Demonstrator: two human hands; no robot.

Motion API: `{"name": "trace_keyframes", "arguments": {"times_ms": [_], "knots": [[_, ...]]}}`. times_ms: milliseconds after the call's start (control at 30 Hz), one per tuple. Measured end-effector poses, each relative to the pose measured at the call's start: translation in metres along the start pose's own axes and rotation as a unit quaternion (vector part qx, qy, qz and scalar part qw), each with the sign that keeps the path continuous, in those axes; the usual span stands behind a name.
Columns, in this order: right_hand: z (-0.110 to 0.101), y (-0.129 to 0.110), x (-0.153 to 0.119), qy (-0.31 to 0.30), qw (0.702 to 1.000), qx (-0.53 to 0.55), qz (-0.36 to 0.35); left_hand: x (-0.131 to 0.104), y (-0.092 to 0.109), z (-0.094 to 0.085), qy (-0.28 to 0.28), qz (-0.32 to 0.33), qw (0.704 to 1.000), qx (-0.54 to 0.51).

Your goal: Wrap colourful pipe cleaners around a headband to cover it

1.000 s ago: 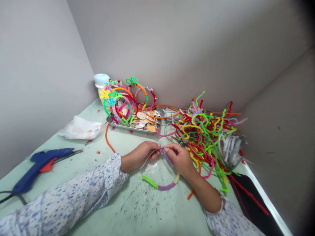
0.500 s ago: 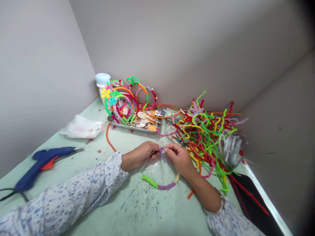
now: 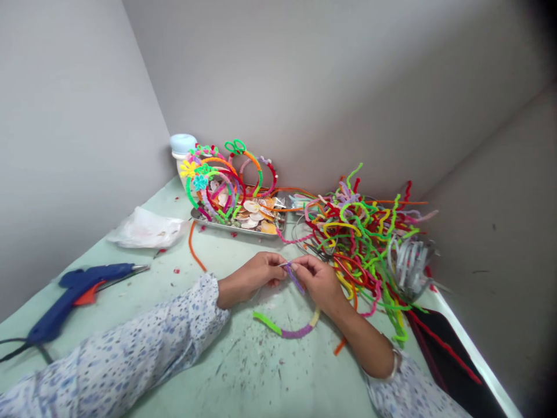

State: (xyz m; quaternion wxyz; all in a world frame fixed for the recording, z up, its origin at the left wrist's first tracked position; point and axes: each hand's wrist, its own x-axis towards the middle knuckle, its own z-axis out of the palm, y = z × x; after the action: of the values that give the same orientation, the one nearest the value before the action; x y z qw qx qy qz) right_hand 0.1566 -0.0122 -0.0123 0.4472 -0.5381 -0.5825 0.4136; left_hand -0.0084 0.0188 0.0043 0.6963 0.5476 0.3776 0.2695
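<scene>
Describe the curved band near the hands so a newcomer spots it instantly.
Start at the pale green tabletop and find the left hand and right hand close together. Just below them in the picture curves the band. Unlike the tangled strands to the right, it makes one smooth arc of bright green, purple, then pale yellow.

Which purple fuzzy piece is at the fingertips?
The narrow strip, slanting down from between the left hand and right hand. The curved piece's purple section lies lower, between lime green and cream; lilac ones sit in the pile.
</scene>
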Motion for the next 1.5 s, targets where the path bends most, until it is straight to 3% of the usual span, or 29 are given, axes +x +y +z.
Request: {"name": "trace_keyframes", "arguments": {"times_ms": [367,1200,1500], "knots": [[-0.001,-0.001,0.000,-0.011,1.000,-0.007,-0.006,-0.002,0.001,0.005,0.042,0.031,0.995,0.081],[-0.002,-0.001,-0.001,-0.016,1.000,-0.004,0.004,0.001,-0.014,0.009,0.099,0.072,0.991,0.061],[-0.001,-0.007,-0.002,-0.016,1.000,-0.003,0.005,-0.003,-0.007,0.013,0.104,0.081,0.990,0.045]]}}
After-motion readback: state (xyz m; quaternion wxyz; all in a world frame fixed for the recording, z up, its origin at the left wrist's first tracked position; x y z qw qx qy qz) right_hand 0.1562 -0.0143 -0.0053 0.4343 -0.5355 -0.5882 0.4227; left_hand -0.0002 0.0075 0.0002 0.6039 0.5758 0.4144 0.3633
